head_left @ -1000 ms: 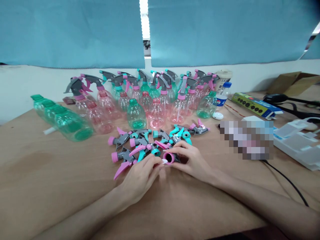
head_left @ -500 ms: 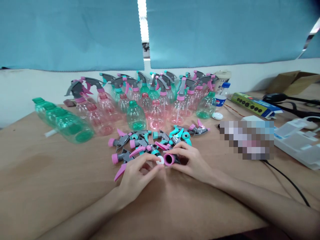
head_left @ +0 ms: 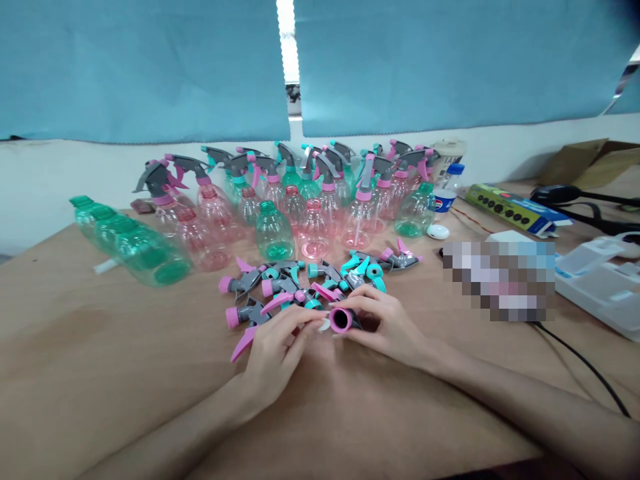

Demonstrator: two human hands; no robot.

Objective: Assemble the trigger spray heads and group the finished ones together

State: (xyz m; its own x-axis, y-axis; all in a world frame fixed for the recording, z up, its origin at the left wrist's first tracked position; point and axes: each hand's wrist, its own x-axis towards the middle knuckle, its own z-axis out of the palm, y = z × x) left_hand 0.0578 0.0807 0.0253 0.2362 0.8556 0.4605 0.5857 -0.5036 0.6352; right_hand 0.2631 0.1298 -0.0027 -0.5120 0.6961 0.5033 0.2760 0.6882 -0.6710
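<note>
My left hand (head_left: 280,343) pinches a small white disc (head_left: 325,325) between thumb and fingers, its edge turned toward me. Right beside it, my right hand (head_left: 383,323) grips a grey spray trigger head with a pink collar (head_left: 341,320), the dark open end facing me. Disc and collar are close together; whether they touch I cannot tell. Behind my hands lies a pile of loose spray trigger heads (head_left: 280,287) in grey with pink or turquoise parts.
Pink and green spray bottles (head_left: 315,233), several with heads on, stand at the back. Green bottles (head_left: 150,250) stand at the left. On the right are a white earbud case (head_left: 438,232), a yellow-green box (head_left: 510,207), a clear compartment box (head_left: 600,283) and a black cable (head_left: 585,360).
My left fingers have turned the white disc from facing me to nearly edge-on. My right hand holds the trigger head almost unmoved. The view has shifted slightly.
</note>
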